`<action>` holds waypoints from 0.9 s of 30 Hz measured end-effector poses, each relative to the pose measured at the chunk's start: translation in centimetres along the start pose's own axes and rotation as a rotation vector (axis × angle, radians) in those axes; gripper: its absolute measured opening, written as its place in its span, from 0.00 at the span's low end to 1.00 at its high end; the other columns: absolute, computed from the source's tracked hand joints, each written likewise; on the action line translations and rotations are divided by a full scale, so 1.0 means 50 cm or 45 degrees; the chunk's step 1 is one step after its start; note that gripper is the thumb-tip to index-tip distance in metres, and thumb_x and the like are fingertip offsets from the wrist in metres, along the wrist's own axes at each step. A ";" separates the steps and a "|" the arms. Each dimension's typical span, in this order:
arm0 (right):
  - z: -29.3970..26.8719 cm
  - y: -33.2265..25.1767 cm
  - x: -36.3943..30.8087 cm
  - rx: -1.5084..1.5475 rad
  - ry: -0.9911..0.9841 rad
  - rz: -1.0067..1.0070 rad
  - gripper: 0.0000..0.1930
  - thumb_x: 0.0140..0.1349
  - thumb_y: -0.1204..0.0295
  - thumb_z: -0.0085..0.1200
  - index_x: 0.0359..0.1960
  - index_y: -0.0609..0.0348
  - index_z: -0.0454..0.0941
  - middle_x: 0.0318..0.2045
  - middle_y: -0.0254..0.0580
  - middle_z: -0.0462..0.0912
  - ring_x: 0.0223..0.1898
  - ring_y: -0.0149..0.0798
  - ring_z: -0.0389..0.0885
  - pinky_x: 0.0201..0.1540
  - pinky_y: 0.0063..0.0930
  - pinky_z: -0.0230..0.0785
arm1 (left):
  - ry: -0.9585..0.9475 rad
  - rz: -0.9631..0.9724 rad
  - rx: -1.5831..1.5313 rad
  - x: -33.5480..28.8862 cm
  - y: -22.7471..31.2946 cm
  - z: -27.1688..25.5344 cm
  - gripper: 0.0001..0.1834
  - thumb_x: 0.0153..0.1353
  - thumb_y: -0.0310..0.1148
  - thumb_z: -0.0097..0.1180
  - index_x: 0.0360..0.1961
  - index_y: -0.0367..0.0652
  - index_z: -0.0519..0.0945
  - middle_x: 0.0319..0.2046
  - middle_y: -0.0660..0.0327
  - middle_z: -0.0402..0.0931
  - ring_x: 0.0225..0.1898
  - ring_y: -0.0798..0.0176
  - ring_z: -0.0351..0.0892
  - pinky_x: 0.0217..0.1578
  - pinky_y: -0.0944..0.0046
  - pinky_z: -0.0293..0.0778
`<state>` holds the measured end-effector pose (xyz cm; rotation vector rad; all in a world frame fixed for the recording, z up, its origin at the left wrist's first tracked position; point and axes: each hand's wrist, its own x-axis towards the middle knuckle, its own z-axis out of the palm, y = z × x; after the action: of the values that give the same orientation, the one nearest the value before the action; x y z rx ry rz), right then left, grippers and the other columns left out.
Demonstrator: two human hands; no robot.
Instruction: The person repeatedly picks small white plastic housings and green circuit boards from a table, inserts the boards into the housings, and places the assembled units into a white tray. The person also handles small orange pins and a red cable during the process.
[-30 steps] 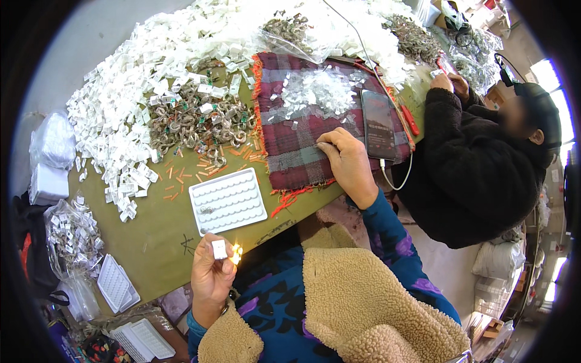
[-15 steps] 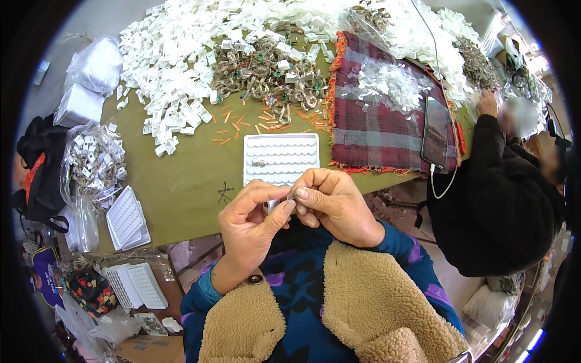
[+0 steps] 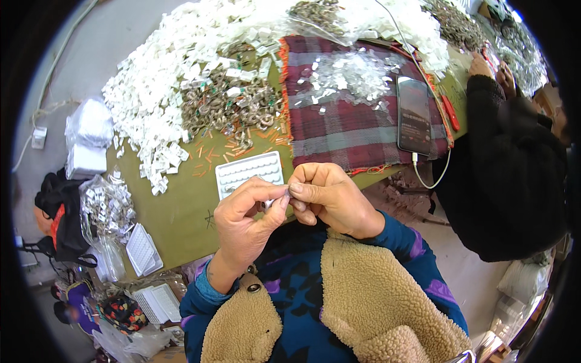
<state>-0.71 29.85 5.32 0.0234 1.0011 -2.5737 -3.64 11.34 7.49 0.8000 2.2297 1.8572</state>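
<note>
My left hand (image 3: pixel 245 221) and my right hand (image 3: pixel 336 202) meet fingertip to fingertip over the near edge of the table. Both are closed in a pinch at the same spot; what sits between the fingertips is tiny and mostly hidden. A small white piece (image 3: pixel 265 207) shows under the curled fingers of my left hand. Just beyond the hands lies a white plastic tray (image 3: pixel 273 161) with rows of scalloped slots, partly covered by my left hand. A small metallic piece (image 3: pixel 230 189) rests in it.
Behind the tray are scattered orange strips (image 3: pixel 209 154), a heap of metal pieces (image 3: pixel 227 103) and white pieces (image 3: pixel 151 103). A plaid cloth (image 3: pixel 339 142) holds clear bits (image 3: pixel 354 75) and a phone (image 3: pixel 414 115). Stacked trays (image 3: pixel 144 249) sit left. A co-worker's dark sleeve (image 3: pixel 487 112) is right.
The view has turned toward the right, so the table and tray appear shifted left and tilted. My hands keep their pinch, with only slight finger movement.
</note>
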 end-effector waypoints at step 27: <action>-0.132 -0.068 0.007 -0.461 0.596 -0.571 0.05 0.70 0.76 0.52 0.39 0.65 0.76 0.25 0.33 0.79 0.23 0.23 0.77 0.25 0.15 0.69 | 0.243 -0.291 0.446 0.188 -0.038 0.180 0.04 0.58 0.25 0.62 0.33 0.36 0.80 0.21 0.58 0.78 0.20 0.70 0.76 0.22 0.66 0.70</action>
<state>-3.00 36.35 2.56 0.3562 1.8155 -2.7945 -8.40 23.45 5.77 0.3966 2.6798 1.5185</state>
